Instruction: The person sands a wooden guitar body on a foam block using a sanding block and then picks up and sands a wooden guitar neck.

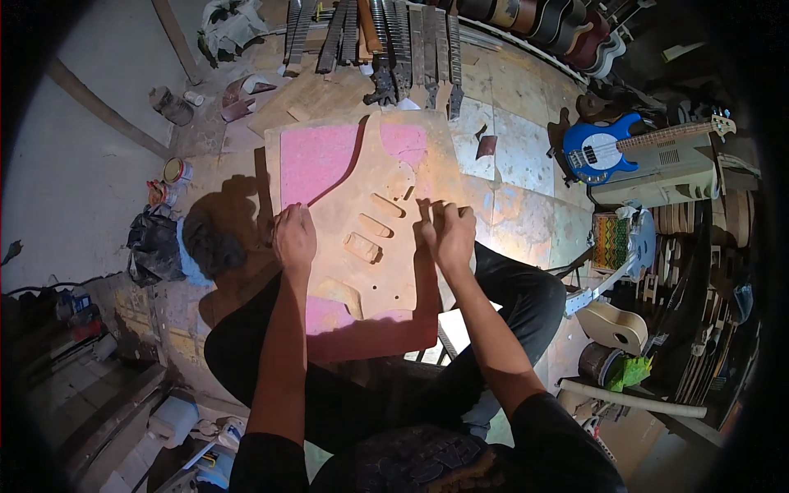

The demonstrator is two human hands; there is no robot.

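Note:
A bare, pale wooden electric guitar body lies face up before me, over a pink-painted board. Three slots for pickups are cut into its face, and two small holes show near its lower right end. My left hand is closed on the body's left edge, its fingertips partly hidden. At the right edge my right hand has its fingers curled and its thumb against the wood. A dark shadow falls on the board along the body's lower right side.
Several guitar necks lie at the far side. A blue bass guitar leans on a pale case at the right, with an acoustic guitar body nearer. Left are an open tin and a black plastic bag. My crossed legs flank the board.

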